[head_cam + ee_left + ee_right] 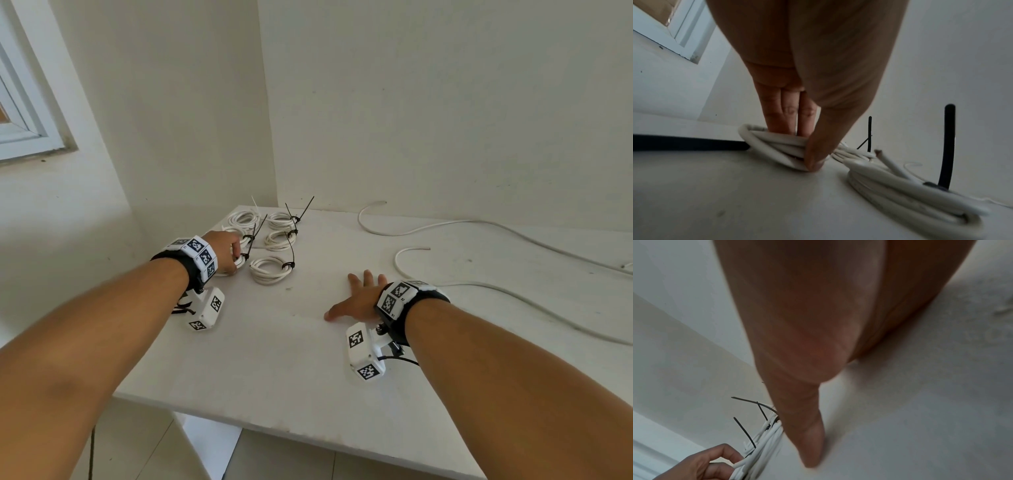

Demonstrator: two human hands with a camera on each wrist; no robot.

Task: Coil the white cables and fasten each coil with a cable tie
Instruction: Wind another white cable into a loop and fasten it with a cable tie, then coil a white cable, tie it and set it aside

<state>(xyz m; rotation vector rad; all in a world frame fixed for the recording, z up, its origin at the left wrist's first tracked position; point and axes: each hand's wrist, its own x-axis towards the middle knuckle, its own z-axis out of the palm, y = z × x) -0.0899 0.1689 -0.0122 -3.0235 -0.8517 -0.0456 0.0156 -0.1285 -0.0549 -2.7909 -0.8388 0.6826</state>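
My left hand (pixel 234 255) pinches a coiled white cable (pixel 228 268) at the table's left side; in the left wrist view the thumb and fingers (pixel 777 116) close round that coil (pixel 774 146). A black cable tie (pixel 247 251) sticks up from it. Several more tied coils lie close by, the nearest (pixel 270 270) just right of my left hand. My right hand (pixel 356 294) lies flat and open on the white table (pixel 274 359), holding nothing. Its thumb (pixel 812 443) presses the surface.
Two loose white cables (pixel 445 226) (pixel 513 294) snake across the table's right side. Walls stand close behind the table, with a window frame (pixel 30 113) at the left. The table's front edge (pixel 308 442) is near me, floor tiles below.
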